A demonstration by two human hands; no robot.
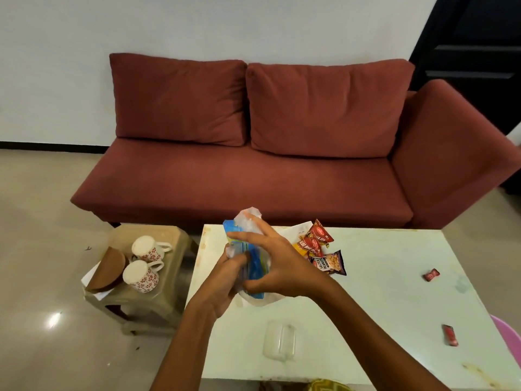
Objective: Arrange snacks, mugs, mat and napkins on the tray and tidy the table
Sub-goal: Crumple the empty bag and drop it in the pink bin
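Both hands hold a blue and clear plastic packet upright above the white tray on the pale table. My left hand grips it from below, and my right hand wraps its right side with fingers spread. Red snack packets and a salted peanuts packet lie on the tray behind my right hand. Two white mugs with red flowers, one behind and one in front, lie on their sides on a small stool to the left, beside a brown round mat.
Two small red wrappers lie on the right of the table, one farther back and one nearer. A clear plastic lid rests near the front edge. A red sofa stands behind the table. Something pink pokes in at the right edge.
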